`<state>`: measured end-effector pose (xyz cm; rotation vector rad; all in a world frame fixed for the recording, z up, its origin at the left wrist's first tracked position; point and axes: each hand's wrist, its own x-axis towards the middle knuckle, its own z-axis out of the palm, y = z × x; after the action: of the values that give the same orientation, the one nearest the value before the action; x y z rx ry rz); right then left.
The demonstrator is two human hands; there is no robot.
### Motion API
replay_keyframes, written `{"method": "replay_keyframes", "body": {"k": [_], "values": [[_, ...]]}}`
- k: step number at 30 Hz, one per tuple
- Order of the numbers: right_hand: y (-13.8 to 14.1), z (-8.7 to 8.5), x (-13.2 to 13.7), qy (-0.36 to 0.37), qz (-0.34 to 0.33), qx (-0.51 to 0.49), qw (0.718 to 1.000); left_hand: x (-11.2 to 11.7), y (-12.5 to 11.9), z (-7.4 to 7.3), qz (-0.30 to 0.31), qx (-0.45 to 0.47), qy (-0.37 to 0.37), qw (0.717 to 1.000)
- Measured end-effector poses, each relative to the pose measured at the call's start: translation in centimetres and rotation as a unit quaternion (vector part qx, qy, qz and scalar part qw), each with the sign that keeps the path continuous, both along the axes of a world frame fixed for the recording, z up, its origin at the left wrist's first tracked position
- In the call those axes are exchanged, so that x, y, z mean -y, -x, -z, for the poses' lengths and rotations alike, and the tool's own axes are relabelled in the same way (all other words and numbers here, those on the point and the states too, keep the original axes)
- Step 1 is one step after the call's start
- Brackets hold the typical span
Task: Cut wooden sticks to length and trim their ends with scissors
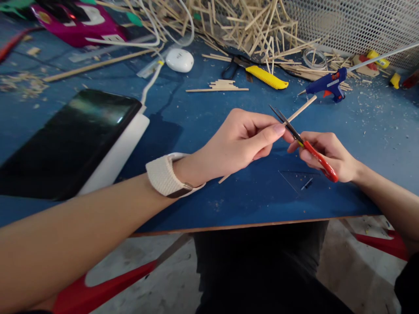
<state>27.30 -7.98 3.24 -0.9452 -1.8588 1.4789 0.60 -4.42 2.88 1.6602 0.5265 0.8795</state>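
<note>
A thin wooden stick (303, 108) is pinched between the thumb and fingers of my left hand (245, 137); its lower end shows below the hand. My right hand (327, 152) is closed around the red handle of a pair of scissors (317, 160). The scissor blades cross the stick just beyond my left fingertips. Whether the blades bite into the wood I cannot tell. Behind my hands, a few short cut sticks (224, 85) lie in a small row beside a longer one.
A blue glue gun (330, 85) and a yellow utility knife (266, 77) lie behind my hands. Loose sticks (255, 26) are heaped against the perforated metal panel (360, 26). A tablet (68, 144), a white earbud case (180, 60) and a magenta power strip (78, 26) occupy the left.
</note>
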Motion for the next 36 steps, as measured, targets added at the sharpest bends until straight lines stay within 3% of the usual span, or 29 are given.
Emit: {"method": "replay_keyframes", "body": {"k": [11, 28, 32, 36], "values": [[0.1, -0.1, -0.1, -0.027, 0.0, 0.022, 0.999, -0.2, 0.1, 0.4, -0.001, 0.001, -0.038, 0.999], [-0.1, 0.5, -0.1, -0.133, 0.029, 0.09, 0.987, -0.1, -0.1, -0.2, -0.014, -0.016, -0.003, 1.0], [-0.2, 0.9, -0.2, -0.168, 0.031, 0.107, 0.98, -0.6, -0.1, -0.1, 0.006, 0.001, -0.062, 0.998], [-0.5, 1.2, -0.7, -0.27, 0.043, 0.109, 0.956, -0.9, 0.4, 0.2, -0.029, -0.027, -0.225, 0.974]]}}
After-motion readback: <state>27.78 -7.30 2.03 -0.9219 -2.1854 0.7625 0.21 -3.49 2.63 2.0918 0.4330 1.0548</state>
